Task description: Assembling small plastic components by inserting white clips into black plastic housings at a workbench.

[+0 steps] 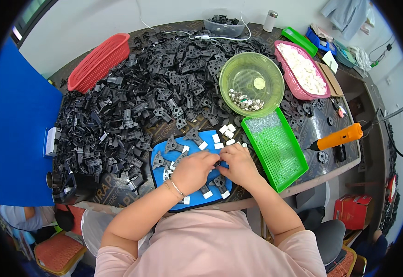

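Note:
My left hand and my right hand meet over a blue mat. Their fingertips are closed together around a small black plastic part, mostly hidden by the fingers. On the mat around them lie several black brackets with white blocks attached at their ends. Just beyond my right hand, loose white blocks sit by the mat's far edge.
A big heap of black brackets covers the table's left and back. Right of the mat are a green tray of tiny pieces, a green bowl with metal fittings, a pink basket of white blocks and an orange electric screwdriver. A red basket stands back left.

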Demonstrator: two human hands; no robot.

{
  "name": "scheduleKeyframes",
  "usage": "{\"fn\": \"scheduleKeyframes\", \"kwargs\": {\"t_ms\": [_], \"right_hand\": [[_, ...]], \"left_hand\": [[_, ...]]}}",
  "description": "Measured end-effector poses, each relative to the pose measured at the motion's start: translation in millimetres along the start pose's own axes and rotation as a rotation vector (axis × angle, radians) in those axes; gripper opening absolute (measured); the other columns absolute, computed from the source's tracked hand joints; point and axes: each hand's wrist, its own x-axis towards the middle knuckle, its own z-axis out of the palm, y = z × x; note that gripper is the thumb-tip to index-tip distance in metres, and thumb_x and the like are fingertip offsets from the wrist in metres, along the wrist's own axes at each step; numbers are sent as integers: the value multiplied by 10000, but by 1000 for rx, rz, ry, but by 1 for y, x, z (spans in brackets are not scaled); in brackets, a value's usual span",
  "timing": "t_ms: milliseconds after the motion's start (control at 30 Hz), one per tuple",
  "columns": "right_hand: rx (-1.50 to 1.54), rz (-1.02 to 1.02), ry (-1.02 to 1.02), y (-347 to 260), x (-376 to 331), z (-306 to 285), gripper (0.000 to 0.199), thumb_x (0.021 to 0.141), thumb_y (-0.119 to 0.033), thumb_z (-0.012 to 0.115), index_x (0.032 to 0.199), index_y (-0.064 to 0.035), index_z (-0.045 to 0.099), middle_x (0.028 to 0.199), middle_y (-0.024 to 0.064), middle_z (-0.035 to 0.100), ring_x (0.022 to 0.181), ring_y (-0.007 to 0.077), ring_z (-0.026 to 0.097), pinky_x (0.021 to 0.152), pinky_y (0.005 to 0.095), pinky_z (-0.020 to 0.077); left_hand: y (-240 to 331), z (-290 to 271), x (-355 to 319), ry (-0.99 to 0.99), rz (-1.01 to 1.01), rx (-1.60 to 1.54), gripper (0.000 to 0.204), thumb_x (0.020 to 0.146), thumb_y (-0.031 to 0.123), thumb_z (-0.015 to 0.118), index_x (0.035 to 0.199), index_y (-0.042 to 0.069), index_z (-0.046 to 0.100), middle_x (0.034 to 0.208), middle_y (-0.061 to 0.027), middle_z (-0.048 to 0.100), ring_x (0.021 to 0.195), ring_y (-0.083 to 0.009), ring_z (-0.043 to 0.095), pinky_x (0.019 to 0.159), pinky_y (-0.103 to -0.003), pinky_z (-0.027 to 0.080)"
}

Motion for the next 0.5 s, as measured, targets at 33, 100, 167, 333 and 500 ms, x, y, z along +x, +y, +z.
{"fn": "scheduleKeyframes", "kwargs": {"t_ms": [33,100,167,333,500], "right_hand": [[4,2,-2,0,0,1,267,626,-152,752,869,-76,670,991,18,598,984,226,528,846,368,416],[-16,4,15,1,1,2,237,622,-166,761,834,-94,684,950,-3,604,965,209,531,818,382,411],[-4,6,11,2,2,1,223,621,-159,753,823,-93,684,940,-5,604,955,209,530,815,384,410],[-3,-10,8,8,2,1,144,645,-119,698,787,-100,681,902,-14,598,914,210,527,806,389,411],[11,7,12,5,2,-5,241,654,-91,683,893,-109,664,974,4,586,947,224,523,811,393,406]], "left_hand": [[4,2,0,-17,7,102,237,790,81,607,1027,85,597,941,-90,619,855,-279,611,724,-371,496],[10,2,2,-38,11,201,224,788,86,588,1011,97,599,923,-75,617,845,-269,612,715,-369,496],[16,0,7,-81,25,295,207,775,94,560,978,93,593,880,-70,600,812,-260,604,707,-356,499],[30,15,9,-138,75,383,200,763,88,551,962,76,573,841,-74,576,782,-258,593,679,-351,501],[23,10,9,-62,94,377,185,763,110,558,941,65,573,833,-74,595,754,-225,596,627,-323,529]]}}
